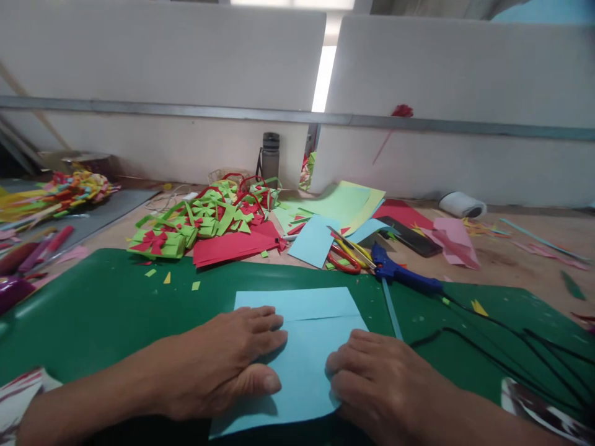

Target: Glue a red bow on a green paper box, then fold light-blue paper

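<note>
A light blue sheet of paper [304,365] lies before me on the green mat [153,303], with a fold line or overlapping edge crossing its upper part. My left hand [232,353] rests flat on the sheet's left side, fingers stretched out and thumb apart. At the right edge, my right hand [381,378] has its fingers curled over the paper and seems to grip it; its thumb is hidden. Just beyond the sheet's right side are a thin blue paper strip [392,310] and a blue hot glue gun [404,272] with a black cord.
Green paper boxes with red bows [158,243] are heaped at the back left, beside red paper [237,244]. Red-handled scissors [344,263], a black phone [411,236] and a grey bottle [270,158] stand or lie farther back. Paper scraps dot the mat.
</note>
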`<action>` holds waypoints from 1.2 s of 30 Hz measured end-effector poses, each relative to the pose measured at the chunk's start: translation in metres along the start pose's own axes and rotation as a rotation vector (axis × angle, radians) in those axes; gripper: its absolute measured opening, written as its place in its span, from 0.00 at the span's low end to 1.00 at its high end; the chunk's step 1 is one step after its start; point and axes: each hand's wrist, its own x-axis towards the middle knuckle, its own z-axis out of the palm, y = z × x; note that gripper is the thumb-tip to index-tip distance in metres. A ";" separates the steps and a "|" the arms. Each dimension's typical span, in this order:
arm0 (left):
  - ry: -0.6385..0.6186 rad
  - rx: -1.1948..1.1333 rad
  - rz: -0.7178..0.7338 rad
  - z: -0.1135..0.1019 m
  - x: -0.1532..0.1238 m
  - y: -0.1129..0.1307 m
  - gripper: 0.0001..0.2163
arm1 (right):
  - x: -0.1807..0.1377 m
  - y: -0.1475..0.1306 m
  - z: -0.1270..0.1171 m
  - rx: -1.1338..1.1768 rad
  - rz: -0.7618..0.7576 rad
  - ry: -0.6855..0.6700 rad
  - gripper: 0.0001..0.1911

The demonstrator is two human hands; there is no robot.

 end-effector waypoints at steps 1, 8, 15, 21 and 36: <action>-0.015 -0.016 0.011 0.001 0.002 -0.002 0.23 | 0.001 0.000 -0.004 0.050 0.027 -0.052 0.12; 0.042 -0.163 0.025 -0.002 0.004 -0.021 0.30 | 0.016 0.026 -0.022 0.419 0.321 -0.250 0.13; 0.073 -0.386 -0.295 -0.001 -0.001 -0.042 0.22 | 0.025 0.057 -0.007 0.589 0.403 -0.265 0.17; 0.228 -0.360 -0.390 0.003 0.013 -0.040 0.23 | 0.029 0.056 0.006 0.287 0.330 -0.222 0.15; -0.104 0.186 -0.074 0.037 0.013 -0.002 0.31 | 0.019 0.040 0.016 0.242 0.284 -0.200 0.13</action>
